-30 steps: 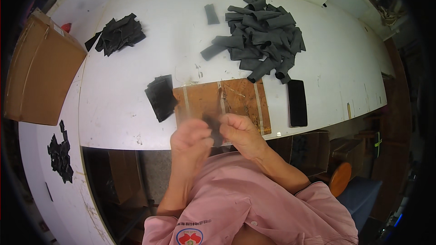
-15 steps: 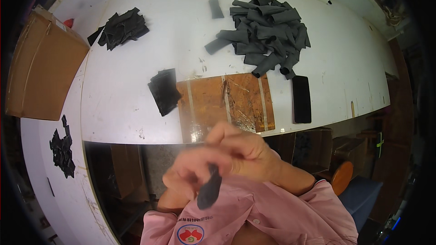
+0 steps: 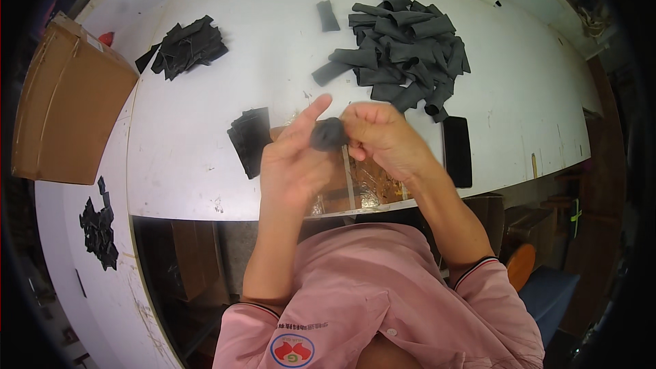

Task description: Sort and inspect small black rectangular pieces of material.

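Both hands are raised over the front edge of the white table (image 3: 205, 102), pinching one small dark grey fabric piece (image 3: 329, 134) between them. My left hand (image 3: 295, 157) grips it from the left with the index finger stretched upward. My right hand (image 3: 379, 135) closes on its right side. Under the hands lies a brown board (image 3: 369, 184) covered with clear film. A flat stack of black pieces (image 3: 249, 138) rests just left of my left hand.
A large heap of dark grey fabric pieces (image 3: 403, 51) sits at the back right, a smaller black heap (image 3: 188, 44) at the back left. A black phone (image 3: 457, 150) lies right of the board. A cardboard box (image 3: 65, 106) stands at the left, with black scraps (image 3: 99, 229) below it.
The hands have lifted from close to my chest up over the board, still holding the dark piece. The piece now looks bunched between the fingertips.
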`<action>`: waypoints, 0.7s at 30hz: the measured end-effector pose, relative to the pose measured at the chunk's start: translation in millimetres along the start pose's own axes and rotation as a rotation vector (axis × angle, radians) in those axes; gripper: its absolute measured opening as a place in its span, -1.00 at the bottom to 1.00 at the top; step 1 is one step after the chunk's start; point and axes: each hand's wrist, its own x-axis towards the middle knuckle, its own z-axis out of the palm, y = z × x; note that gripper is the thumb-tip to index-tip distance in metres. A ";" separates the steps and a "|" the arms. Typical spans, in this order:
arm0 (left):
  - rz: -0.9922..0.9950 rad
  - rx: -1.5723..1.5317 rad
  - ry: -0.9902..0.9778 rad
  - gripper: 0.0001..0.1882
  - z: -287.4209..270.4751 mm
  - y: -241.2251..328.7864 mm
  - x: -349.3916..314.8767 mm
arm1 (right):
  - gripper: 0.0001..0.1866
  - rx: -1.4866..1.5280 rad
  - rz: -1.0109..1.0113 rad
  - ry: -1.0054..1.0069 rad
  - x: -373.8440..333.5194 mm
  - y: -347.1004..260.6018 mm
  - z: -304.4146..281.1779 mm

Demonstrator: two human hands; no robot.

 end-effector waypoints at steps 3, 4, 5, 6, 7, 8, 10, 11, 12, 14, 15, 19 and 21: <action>-0.062 0.066 0.110 -0.59 -47.3 -1.5 -1.2 | -0.78 0.050 0.061 -0.007 2.8 37.2 -18.7; -0.067 0.062 0.110 -0.59 -46.5 -4.8 0.3 | -0.78 0.049 0.062 0.000 3.8 37.9 -21.3; 0.020 0.235 0.083 -0.58 -38.0 -7.6 -2.5 | -0.78 0.015 -0.007 -0.015 2.1 37.9 -19.7; 0.108 0.409 0.054 -0.56 -26.1 -10.8 -5.4 | -0.79 -0.020 -0.075 -0.030 0.0 36.7 -18.2; 0.219 0.688 0.110 -0.52 -5.6 -16.2 -6.8 | -0.81 -0.071 -0.071 -0.072 -0.5 28.2 -17.0; 0.221 0.686 0.117 -0.52 0.4 -16.6 -9.6 | -0.81 -0.069 -0.065 -0.075 -0.7 17.6 -14.4; 0.509 1.198 -0.098 -0.49 5.5 -17.2 -13.1 | -0.83 -0.193 -0.168 -0.242 -1.3 -4.2 -11.3; 0.506 1.199 -0.098 -0.49 3.8 -16.6 -14.4 | -0.83 -0.193 -0.052 -0.243 -2.0 -11.7 -10.6; 0.407 1.179 0.033 -0.54 -0.5 -15.2 -16.0 | -0.83 -0.191 -0.052 -0.241 3.6 3.5 -16.2; 0.200 1.128 0.274 -0.63 -8.3 -16.9 -15.7 | -0.83 -0.027 -0.007 -0.186 15.3 40.0 -29.6; 0.202 1.012 0.330 -0.67 -11.3 -18.4 -18.0 | -0.84 -0.042 -0.056 -0.201 12.6 43.7 -31.2; 0.711 1.582 0.183 -0.64 2.6 -19.5 -15.3 | -0.80 -0.180 -0.074 -0.178 8.8 34.9 -26.3; 0.708 1.611 0.104 -0.68 4.4 -16.7 -10.3 | -0.82 -0.482 -0.173 0.053 2.3 20.2 -17.8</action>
